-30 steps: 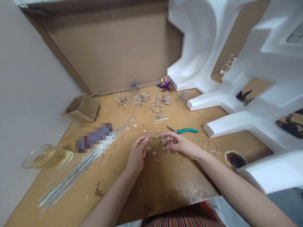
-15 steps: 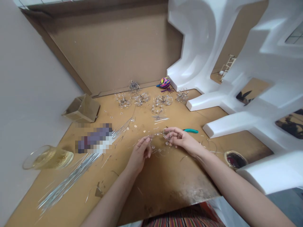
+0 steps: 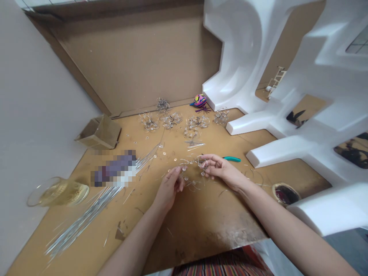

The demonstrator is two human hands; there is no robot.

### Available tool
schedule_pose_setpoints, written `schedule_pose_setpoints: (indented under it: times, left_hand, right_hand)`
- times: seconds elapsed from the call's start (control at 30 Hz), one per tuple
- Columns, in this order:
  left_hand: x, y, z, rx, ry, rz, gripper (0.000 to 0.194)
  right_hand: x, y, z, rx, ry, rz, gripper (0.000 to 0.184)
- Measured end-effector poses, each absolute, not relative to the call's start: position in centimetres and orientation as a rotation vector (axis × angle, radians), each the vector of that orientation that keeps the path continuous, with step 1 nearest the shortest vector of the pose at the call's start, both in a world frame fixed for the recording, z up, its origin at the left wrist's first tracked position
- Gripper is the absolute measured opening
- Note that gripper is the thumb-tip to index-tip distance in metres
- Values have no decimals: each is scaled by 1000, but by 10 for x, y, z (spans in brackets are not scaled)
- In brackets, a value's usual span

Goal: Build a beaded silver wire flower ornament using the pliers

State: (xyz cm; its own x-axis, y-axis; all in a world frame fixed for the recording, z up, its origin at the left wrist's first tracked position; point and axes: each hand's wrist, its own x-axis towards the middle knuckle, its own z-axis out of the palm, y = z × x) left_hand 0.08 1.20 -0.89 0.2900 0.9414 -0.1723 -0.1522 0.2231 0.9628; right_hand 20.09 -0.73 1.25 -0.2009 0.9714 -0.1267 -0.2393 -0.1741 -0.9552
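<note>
A ring of thin silvery wire with clear beads (image 3: 191, 163) is between my two hands, just above the table. My left hand (image 3: 173, 181) pinches its left side between thumb and forefinger, close to a bead. On the right side, the fingers of my right hand (image 3: 216, 167) are closed around a wire loop. Some fingertips and the thin wire ends are too fine to make out. Behind my right hand lies a tool with a teal handle (image 3: 232, 159), its front part hidden. Loose clear beads (image 3: 175, 159) are scattered beyond my left hand.
Several beaded wire pieces (image 3: 171, 120) stand at the back near a colourful patterned object (image 3: 200, 100). Left are a bundle of straight wires (image 3: 86, 220), a glass of yellowish liquid (image 3: 61, 193) and a cardboard box (image 3: 100, 132). White moulded structures (image 3: 267, 151) and a small bowl (image 3: 284, 193) flank the right.
The left part of the beaded wire ring has shifted slightly, and a bead now shows by my left fingertips. Both hands stay nearly in place.
</note>
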Motion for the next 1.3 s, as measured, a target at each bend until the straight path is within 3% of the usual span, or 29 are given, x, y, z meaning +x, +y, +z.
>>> schedule_pose_setpoints:
  times: [0.73,0.83,1.1,1.3]
  left_hand:
    - [1,11,-7,1053,960,952,36]
    - [1,10,-7,1081,961,958,35]
    - [-1,7,-2,1185,971,1017,31]
    - [-1,3,5,1269,887,1054,33]
  right_hand:
    - [201,-7,11,-1032,-1074,1614,49]
    - [199,-6,9,-1087,-1122,1609,41]
    - [193,-6,3,-1194,-1308,1189,25]
    - [194,-11,7,-1178,-1467,624,6]
